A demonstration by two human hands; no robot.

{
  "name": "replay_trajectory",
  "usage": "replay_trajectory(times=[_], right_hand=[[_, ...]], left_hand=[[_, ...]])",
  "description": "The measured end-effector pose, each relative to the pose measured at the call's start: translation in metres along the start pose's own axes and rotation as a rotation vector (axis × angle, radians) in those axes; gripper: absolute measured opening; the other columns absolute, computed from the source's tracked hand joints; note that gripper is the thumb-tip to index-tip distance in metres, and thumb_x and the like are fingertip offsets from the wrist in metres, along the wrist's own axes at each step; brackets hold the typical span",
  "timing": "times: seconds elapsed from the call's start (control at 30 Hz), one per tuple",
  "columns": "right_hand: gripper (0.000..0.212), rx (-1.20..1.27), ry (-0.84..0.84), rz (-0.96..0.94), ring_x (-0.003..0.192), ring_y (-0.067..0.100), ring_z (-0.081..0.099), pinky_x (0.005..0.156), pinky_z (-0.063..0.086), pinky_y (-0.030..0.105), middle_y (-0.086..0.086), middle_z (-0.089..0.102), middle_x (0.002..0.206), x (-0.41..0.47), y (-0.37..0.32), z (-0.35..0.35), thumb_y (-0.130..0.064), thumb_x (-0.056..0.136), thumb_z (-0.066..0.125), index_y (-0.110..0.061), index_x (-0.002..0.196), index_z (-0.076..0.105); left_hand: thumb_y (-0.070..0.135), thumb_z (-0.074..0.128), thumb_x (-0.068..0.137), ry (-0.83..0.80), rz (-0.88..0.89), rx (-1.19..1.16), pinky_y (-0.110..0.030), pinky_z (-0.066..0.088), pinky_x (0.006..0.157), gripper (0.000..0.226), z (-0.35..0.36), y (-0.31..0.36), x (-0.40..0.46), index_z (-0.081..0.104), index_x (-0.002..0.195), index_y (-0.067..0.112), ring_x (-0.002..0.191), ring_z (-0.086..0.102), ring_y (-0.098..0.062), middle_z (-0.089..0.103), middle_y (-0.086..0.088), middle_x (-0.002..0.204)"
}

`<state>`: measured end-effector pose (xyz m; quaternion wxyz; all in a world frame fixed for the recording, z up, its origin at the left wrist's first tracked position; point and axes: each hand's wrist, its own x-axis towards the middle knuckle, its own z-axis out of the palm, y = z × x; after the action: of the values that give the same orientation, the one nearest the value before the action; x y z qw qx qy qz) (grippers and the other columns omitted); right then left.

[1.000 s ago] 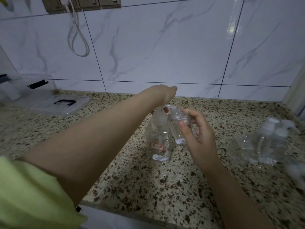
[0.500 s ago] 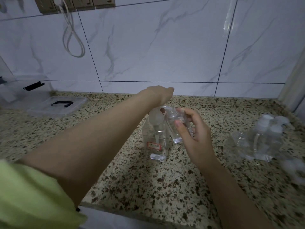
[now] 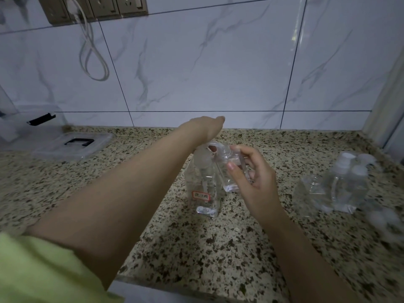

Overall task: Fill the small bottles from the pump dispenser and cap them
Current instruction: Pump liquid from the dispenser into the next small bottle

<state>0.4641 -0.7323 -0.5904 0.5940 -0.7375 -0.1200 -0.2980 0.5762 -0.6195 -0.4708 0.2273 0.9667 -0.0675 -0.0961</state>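
Right hand [image 3: 255, 184] pinched the little clear bottle [image 3: 231, 171] right at the dispenser [image 3: 204, 184] spout, left hand [image 3: 207, 130] pressed down on top; thin slick plastic, probably light, so hold its flat sides

The left hand [image 3: 207, 130] covers the pump dispenser's head [image 3: 202, 157], its fingers out of sight. The right hand's thumb [image 3: 235, 173] screens part of the small bottle [image 3: 229, 169]. Near the counter's right edge, clear bottles [image 3: 343, 186] blur together, their count unclear.
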Motion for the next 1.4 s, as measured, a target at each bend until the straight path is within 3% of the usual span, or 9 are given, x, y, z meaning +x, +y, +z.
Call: replay_trajectory(times=[0.23, 0.37, 0.47, 0.57, 0.67, 0.83, 1.0, 1.3, 1.4], right_hand=[[0.035, -0.011, 0.009, -0.012, 0.117, 0.004, 0.062, 0.097, 0.056, 0.047, -0.026, 0.065, 0.122, -0.001, 0.0, -0.001, -0.044, 0.092, 0.061, -0.028, 0.123, 0.062], [0.028, -0.005, -0.015, -0.021, 0.113, -0.001, 0.063, 0.097, 0.056, 0.036, -0.03, 0.065, 0.117, -0.001, -0.001, -0.001, -0.035, 0.093, 0.065, -0.031, 0.12, 0.06], [0.031, -0.001, -0.013, -0.021, 0.113, -0.001, 0.063, 0.096, 0.054, 0.029, -0.029, 0.065, 0.116, -0.002, -0.001, -0.002, -0.042, 0.091, 0.062, -0.032, 0.12, 0.061], [0.028, -0.006, -0.012, -0.03, 0.113, -0.006, 0.061, 0.094, 0.051, 0.019, -0.033, 0.064, 0.116, -0.001, -0.001, -0.002, -0.037, 0.092, 0.063, -0.033, 0.119, 0.06], [0.025, -0.017, -0.007, -0.023, 0.115, -0.005, 0.06, 0.097, 0.054, 0.031, -0.034, 0.063, 0.116, -0.001, -0.002, -0.001, -0.038, 0.092, 0.064, -0.04, 0.116, 0.059], [0.024, -0.01, -0.001, -0.001, 0.119, 0.001, 0.06, 0.099, 0.055, 0.046, -0.029, 0.064, 0.12, -0.002, -0.002, -0.001, -0.041, 0.09, 0.064, -0.043, 0.113, 0.059], [0.028, 0.015, -0.006, 0.017, 0.114, 0.003, 0.064, 0.093, 0.059, 0.044, -0.025, 0.066, 0.116, -0.003, -0.002, -0.001, -0.019, 0.093, 0.069, -0.037, 0.114, 0.061], [0.027, 0.02, -0.012, 0.038, 0.11, 0.007, 0.066, 0.087, 0.062, 0.045, -0.021, 0.067, 0.114, -0.002, -0.001, -0.002, -0.019, 0.094, 0.07, -0.032, 0.116, 0.063], [0.027, -0.007, -0.01, 0.019, 0.11, 0.007, 0.065, 0.09, 0.06, 0.043, -0.023, 0.066, 0.113, -0.002, -0.002, -0.002, -0.033, 0.091, 0.068, -0.033, 0.117, 0.063]], left_hand=[[0.051, 0.016, 0.105, -0.015, -0.01, 0.025, -0.041, 0.035, 0.106, 0.065, 0.004, 0.002, -0.003, 0.046, 0.146, 0.011, 0.135, 0.042, -0.034, 0.042, -0.015, 0.152], [0.055, 0.017, 0.103, -0.013, -0.015, -0.003, -0.042, 0.037, 0.102, 0.067, 0.005, -0.001, 0.003, 0.049, 0.144, 0.013, 0.13, 0.046, -0.034, 0.048, -0.014, 0.147], [0.055, 0.016, 0.104, -0.031, -0.013, 0.003, -0.041, 0.04, 0.095, 0.066, 0.004, 0.001, 0.001, 0.048, 0.145, 0.013, 0.129, 0.047, -0.036, 0.046, -0.014, 0.149], [0.053, 0.016, 0.105, -0.031, 0.0, -0.008, -0.042, 0.039, 0.1, 0.065, 0.003, 0.003, 0.001, 0.046, 0.146, 0.013, 0.132, 0.045, -0.035, 0.045, -0.013, 0.15], [0.053, 0.016, 0.105, -0.042, -0.013, 0.009, -0.039, 0.038, 0.093, 0.065, 0.004, 0.001, 0.003, 0.048, 0.145, 0.012, 0.131, 0.046, -0.035, 0.045, -0.014, 0.15], [0.054, 0.018, 0.103, -0.008, 0.015, -0.012, -0.041, 0.036, 0.101, 0.066, 0.006, -0.004, 0.007, 0.051, 0.142, 0.012, 0.13, 0.047, -0.034, 0.052, -0.014, 0.143], [0.056, 0.015, 0.103, -0.015, 0.025, -0.004, -0.041, 0.035, 0.104, 0.069, 0.006, -0.002, 0.004, 0.05, 0.143, 0.013, 0.131, 0.046, -0.033, 0.052, -0.014, 0.144], [0.056, 0.013, 0.103, 0.009, 0.027, -0.014, -0.043, 0.032, 0.108, 0.069, 0.008, -0.002, 0.006, 0.047, 0.146, 0.013, 0.134, 0.043, -0.033, 0.051, -0.014, 0.145], [0.054, 0.014, 0.104, -0.003, 0.01, -0.033, -0.043, 0.032, 0.111, 0.067, 0.007, -0.004, 0.007, 0.047, 0.145, 0.013, 0.135, 0.043, -0.033, 0.049, -0.014, 0.147]])
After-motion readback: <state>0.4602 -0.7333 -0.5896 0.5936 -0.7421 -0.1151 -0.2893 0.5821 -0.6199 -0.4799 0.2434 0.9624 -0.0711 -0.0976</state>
